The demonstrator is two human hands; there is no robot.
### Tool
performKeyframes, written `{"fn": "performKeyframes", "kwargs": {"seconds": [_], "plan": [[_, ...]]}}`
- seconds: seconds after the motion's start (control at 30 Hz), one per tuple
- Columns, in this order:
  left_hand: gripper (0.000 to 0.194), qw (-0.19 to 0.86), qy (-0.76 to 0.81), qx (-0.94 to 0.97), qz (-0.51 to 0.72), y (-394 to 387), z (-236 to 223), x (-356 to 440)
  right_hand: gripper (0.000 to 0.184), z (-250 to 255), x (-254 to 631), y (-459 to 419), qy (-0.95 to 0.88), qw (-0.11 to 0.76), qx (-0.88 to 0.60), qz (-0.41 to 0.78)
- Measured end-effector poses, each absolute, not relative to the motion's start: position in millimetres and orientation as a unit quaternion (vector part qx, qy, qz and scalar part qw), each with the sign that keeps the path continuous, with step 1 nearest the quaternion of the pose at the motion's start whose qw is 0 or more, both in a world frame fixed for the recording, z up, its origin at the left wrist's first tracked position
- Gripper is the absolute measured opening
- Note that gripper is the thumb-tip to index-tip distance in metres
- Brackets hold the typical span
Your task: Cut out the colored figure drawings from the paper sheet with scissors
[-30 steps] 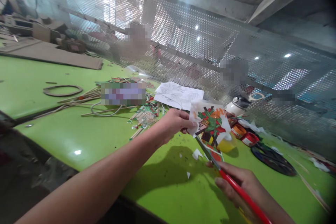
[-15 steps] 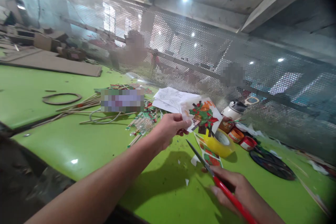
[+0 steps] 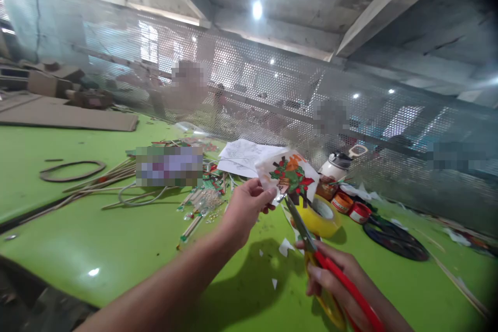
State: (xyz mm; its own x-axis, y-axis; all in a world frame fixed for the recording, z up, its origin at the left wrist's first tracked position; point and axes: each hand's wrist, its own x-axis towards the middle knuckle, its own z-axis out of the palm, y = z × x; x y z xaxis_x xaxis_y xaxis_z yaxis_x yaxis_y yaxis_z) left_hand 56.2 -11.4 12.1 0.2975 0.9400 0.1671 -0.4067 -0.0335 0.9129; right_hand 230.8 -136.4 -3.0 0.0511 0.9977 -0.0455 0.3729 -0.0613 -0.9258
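Observation:
Between thumb and fingers, my left hand [image 3: 249, 207] pinches the edge of a white paper [image 3: 311, 176] painted with green leaves, red flowers and orange strokes. My right hand [image 3: 330, 270] is closed around scissors [image 3: 301, 225] with red and yellow handles. The blade tips reach the paper's lower edge, close to my left fingertips; whether they touch it I cannot tell. Behind the scissors lies a roll of yellow tape [image 3: 322, 218], partly covering a painted strip. Small white paper scraps [image 3: 286, 247] are scattered on the green table [image 3: 148, 264] below my hands.
A sketched sheet [image 3: 243, 158] lies beyond my left hand. Thin sticks [image 3: 116, 168] and a wire loop are at left. Paint jars [image 3: 360, 212], a white kettle-like container [image 3: 334, 166] and a dark palette [image 3: 397, 238] stand at right. Cardboard [image 3: 70, 114] lies far left; a perforated screen [image 3: 249, 98] borders the back.
The scissors have risen to the painted paper's lower edge, and their yellow handle now shows. The camera view has shifted, moving most things left and slightly down.

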Motion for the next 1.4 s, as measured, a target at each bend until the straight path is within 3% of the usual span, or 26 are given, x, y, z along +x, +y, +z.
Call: {"fn": "performKeyframes", "kwargs": {"seconds": [0.3, 0.73, 1.2, 1.4], "plan": [[0.023, 0.657, 0.254, 0.467, 0.535, -16, 11, 59, 0.035, 6, 221, -143, -0.533, 0.406, -0.612, 0.421], [0.019, 0.627, 0.284, 0.465, 0.557, -26, 8, 66, 0.046, -23, 232, -138, -0.543, 0.404, -0.533, 0.508], [0.028, 0.673, 0.256, 0.421, 0.552, -30, 9, 68, 0.051, -26, 227, -136, -0.520, 0.396, -0.582, 0.484], [0.020, 0.650, 0.280, 0.431, 0.559, -29, 10, 67, 0.043, -20, 219, -140, -0.547, 0.404, -0.585, 0.443]]}}
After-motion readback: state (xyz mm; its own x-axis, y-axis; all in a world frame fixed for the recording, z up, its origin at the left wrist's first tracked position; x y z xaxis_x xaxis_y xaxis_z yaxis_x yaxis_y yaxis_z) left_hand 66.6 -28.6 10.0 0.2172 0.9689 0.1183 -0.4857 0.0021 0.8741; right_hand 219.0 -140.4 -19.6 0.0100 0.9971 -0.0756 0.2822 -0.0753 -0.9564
